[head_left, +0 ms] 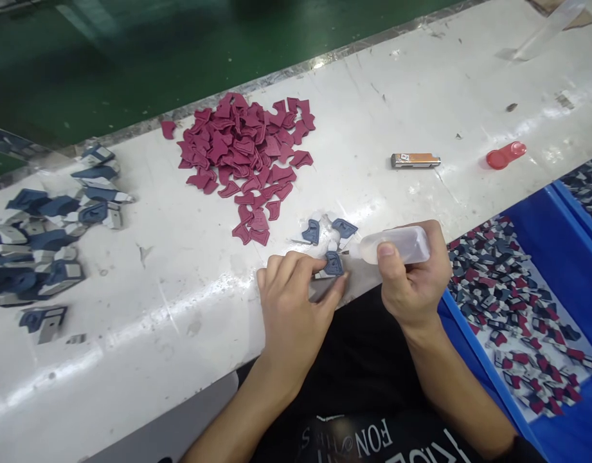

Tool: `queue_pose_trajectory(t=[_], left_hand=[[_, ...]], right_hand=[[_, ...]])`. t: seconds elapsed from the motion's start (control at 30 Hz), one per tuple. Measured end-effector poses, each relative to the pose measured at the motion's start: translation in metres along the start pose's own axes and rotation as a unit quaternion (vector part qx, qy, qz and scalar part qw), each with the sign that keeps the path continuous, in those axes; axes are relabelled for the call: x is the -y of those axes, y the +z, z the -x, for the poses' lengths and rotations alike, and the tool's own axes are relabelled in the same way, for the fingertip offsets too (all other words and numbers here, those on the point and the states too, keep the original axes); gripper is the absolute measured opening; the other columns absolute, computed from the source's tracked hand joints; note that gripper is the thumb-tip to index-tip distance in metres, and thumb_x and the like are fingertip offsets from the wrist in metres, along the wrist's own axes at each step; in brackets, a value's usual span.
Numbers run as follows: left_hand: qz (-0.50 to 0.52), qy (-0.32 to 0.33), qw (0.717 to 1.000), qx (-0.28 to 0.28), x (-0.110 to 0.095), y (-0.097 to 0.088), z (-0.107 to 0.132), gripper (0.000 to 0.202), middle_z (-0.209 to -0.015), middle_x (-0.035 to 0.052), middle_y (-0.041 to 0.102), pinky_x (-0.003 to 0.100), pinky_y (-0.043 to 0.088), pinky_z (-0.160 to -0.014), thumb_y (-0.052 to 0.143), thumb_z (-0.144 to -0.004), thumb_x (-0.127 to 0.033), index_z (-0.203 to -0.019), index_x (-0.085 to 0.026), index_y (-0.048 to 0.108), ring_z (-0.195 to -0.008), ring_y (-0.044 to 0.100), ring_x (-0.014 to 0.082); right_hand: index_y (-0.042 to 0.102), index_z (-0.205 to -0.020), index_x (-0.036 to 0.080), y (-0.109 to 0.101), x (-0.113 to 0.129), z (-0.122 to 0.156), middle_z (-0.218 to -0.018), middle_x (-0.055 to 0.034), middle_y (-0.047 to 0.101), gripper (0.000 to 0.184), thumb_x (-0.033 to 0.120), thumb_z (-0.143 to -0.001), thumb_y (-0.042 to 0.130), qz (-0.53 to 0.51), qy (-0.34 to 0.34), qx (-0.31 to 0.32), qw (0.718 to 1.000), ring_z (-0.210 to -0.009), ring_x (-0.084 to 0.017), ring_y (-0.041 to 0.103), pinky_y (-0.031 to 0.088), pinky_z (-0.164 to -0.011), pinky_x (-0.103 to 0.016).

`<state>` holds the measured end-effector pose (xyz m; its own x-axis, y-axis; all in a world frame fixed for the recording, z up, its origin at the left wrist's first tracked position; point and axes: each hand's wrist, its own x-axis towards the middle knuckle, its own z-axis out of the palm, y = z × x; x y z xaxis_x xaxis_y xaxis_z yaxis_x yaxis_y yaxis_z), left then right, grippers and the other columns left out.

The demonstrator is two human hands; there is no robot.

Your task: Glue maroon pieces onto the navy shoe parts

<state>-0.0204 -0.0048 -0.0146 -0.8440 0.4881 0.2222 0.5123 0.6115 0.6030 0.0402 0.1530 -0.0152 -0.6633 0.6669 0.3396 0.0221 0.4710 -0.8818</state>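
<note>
My left hand (pixel 300 292) pinches a small blue-and-white plastic part (pixel 333 263) against the white table between thumb and fingers. Wrapped round a clear squeeze bottle (pixel 402 245) is my right hand (pixel 416 276), tilting it sideways. The bottle's thin dark nozzle tip meets or nearly meets the blue face of that part. Just beyond it lie two similar blue parts, one to the left (pixel 312 231) and another to the right (pixel 344 227). The bottle holds some clear contents; how much, I cannot tell.
A heap of maroon pieces (pixel 242 145) lies past my left hand. More blue-and-white parts (pixel 49 238) are piled at far left. An orange lighter (pixel 416 160) and a red cap-like piece (pixel 506 155) rest at right. A blue bin (pixel 483 360) of assembled-looking parts stands beside the table.
</note>
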Motion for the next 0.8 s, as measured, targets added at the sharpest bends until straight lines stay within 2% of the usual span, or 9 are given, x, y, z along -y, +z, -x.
queue_pose_trajectory(t=[0.3,0.63,0.8], left_hand=[[-0.001,0.004,1.000,0.002,-0.0008,-0.0006,-0.0014,0.022,-0.094,-0.0033,0.071,0.040,0.039,-0.082,0.084,-0.092,-0.030,-0.097,-0.025,0.063,-0.093,0.058,0.0194],[-0.016,-0.001,1.000,-0.002,-0.0005,0.0015,-0.0001,0.021,-0.096,-0.0016,0.072,0.040,0.039,-0.084,0.081,-0.094,-0.036,-0.098,-0.025,0.064,-0.094,0.059,0.0207],[-0.015,0.004,1.000,-0.005,-0.0005,0.0008,-0.0004,0.021,-0.095,-0.0017,0.071,0.039,0.038,-0.084,0.080,-0.096,-0.038,-0.099,-0.025,0.064,-0.094,0.059,0.0204]], right_hand=[[0.055,-0.095,0.028,0.0101,-0.0007,-0.0006,-0.069,0.0012,0.059,0.020,0.038,-0.098,0.073,-0.038,0.007,0.022,0.999,-0.055,-0.018,0.056,0.043,-0.043,-0.030],[0.061,-0.094,0.028,0.0055,-0.0053,0.0058,-0.072,-0.0020,0.063,0.017,0.040,-0.098,0.072,-0.027,-0.007,0.002,1.000,-0.057,-0.020,0.059,0.046,-0.043,-0.032],[0.062,-0.094,0.028,0.0036,-0.0055,0.0071,-0.074,-0.0020,0.064,0.016,0.040,-0.097,0.073,-0.040,-0.008,0.018,0.999,-0.060,-0.020,0.060,0.047,-0.046,-0.032]])
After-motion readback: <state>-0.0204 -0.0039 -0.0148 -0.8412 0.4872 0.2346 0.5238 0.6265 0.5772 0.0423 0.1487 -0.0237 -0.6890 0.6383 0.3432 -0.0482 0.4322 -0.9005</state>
